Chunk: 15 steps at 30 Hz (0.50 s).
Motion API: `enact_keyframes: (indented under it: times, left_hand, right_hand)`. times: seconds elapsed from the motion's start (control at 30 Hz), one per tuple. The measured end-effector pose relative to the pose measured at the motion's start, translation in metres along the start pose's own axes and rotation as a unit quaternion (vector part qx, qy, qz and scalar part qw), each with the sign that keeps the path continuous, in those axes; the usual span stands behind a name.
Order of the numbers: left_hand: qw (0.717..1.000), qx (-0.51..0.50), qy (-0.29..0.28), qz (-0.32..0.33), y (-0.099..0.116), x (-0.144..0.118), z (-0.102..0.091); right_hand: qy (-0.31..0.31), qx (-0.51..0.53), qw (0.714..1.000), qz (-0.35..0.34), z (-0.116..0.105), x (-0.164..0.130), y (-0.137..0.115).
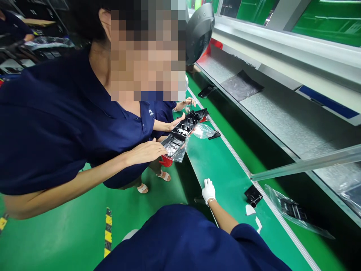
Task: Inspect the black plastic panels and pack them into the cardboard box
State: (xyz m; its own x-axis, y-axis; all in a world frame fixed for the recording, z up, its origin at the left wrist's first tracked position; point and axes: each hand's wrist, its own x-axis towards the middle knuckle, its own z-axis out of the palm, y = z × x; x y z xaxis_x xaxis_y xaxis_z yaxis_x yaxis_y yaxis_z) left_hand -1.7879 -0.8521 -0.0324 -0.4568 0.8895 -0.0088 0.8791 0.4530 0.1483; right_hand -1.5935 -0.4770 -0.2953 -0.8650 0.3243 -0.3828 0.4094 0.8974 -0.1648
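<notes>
White-gloved hand [208,190] rests flat on the edge of the green conveyor belt [225,169], fingers loosely spread, gripping nothing. Which of the wearer's hands it is I can't tell, and the other one isn't visible. Closest thing to it is a small black plastic part [253,195] lying on the belt off to the side, well apart from the glove, with white paper scraps [249,210] just beside it. Further up the belt, a co-worker in a navy polo holds a long black moulded tray [184,130] in both bare hands, over a clear plastic bag [203,131]. A bagged black part [293,210] sits past the belt's rail.
</notes>
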Motion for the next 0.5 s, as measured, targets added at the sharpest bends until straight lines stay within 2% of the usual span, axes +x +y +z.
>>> enact_keyframes:
  times: [0.5]
  left_hand:
    - [0.999,0.033,0.025,-0.015,0.003,0.025,0.0]
  right_hand:
    - [-0.013,-0.036,0.999,0.0,0.007,0.01,0.002]
